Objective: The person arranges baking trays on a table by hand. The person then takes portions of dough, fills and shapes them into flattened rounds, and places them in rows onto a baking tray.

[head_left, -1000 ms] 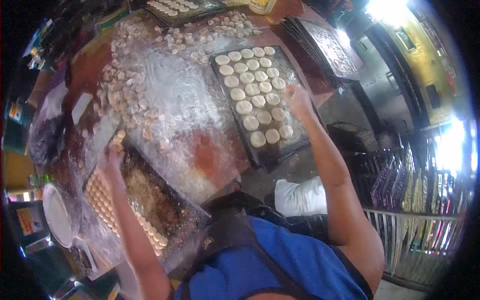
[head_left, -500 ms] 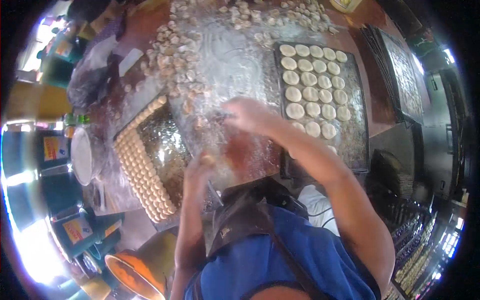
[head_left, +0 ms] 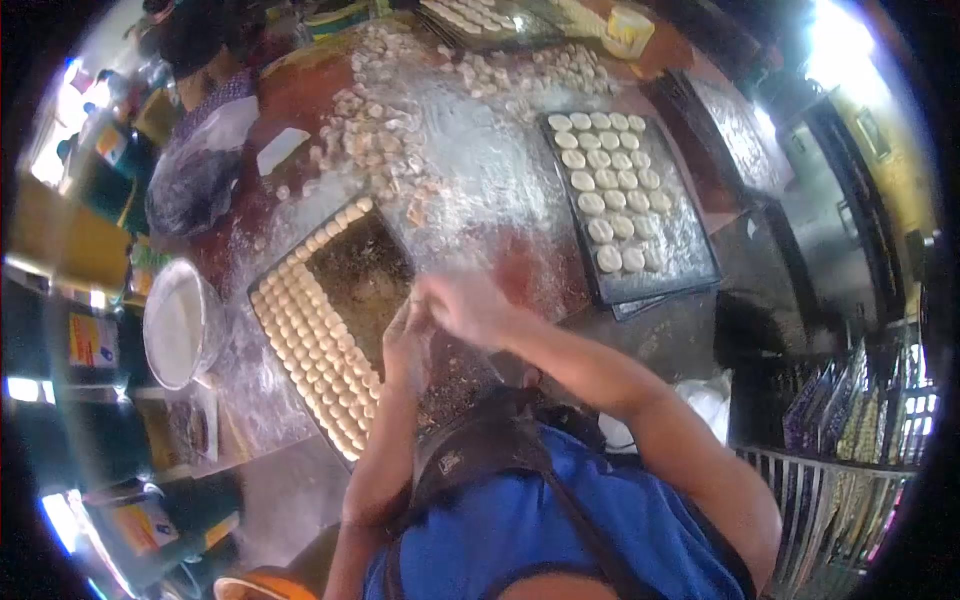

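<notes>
My left hand (head_left: 405,345) is closed above the inner edge of the left baking tray (head_left: 362,275), its fingers around a small piece of dough that is mostly hidden. Against its fingertips, my right hand (head_left: 462,305) is closed too and blurred by motion; what it pinches cannot be made out. Rows of small dough balls (head_left: 315,345) fill the left and upper edges of that tray, and its dark bottom shows beside them. Many small floured dough pieces (head_left: 375,140) lie loose farther up the table.
On the right, a dark tray (head_left: 680,240) carries rows of flattened dough rounds (head_left: 612,180). More trays (head_left: 730,130) stand beyond it. A white bucket (head_left: 180,325), a plastic bag (head_left: 200,180) and a yellow tub (head_left: 627,32) surround the floured table (head_left: 475,150). A rack (head_left: 830,500) stands lower right.
My right hand has come from over the floured table down and left to meet my left hand. The camera view has shifted, showing more of the table's far side.
</notes>
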`<action>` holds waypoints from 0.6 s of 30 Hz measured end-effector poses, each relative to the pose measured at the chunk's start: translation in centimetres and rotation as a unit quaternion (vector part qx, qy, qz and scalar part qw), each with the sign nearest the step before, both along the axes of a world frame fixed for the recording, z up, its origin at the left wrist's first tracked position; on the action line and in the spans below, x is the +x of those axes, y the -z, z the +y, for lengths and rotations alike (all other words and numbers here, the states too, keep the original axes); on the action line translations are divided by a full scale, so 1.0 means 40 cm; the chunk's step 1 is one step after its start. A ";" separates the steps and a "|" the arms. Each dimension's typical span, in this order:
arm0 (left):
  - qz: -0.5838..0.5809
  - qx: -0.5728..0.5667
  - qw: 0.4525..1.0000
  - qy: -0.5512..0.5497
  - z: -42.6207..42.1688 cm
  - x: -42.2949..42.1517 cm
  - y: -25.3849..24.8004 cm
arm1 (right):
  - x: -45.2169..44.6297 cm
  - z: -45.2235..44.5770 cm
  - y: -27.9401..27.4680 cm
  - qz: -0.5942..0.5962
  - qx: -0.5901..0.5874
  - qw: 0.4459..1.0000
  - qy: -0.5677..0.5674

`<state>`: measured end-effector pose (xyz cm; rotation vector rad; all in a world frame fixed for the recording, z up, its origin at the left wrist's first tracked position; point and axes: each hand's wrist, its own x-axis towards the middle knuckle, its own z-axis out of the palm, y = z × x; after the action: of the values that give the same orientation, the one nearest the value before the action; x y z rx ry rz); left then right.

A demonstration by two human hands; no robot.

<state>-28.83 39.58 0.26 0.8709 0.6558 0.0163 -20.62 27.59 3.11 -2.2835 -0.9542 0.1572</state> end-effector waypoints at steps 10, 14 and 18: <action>-0.268 0.229 0.883 0.309 -0.044 0.044 -0.025 | -0.052 -0.169 -0.012 0.210 0.064 0.957 0.188; -0.114 0.138 0.959 0.220 -0.060 0.108 0.008 | -0.062 -0.169 -0.016 -0.034 0.081 0.986 0.139; -0.107 0.626 0.711 0.301 -0.184 0.106 0.036 | 0.074 -0.230 0.064 0.140 0.007 0.977 0.158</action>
<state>-24.60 32.22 -1.19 2.3521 0.0028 -0.0315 -17.65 18.40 0.54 -2.2896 -0.4411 0.3227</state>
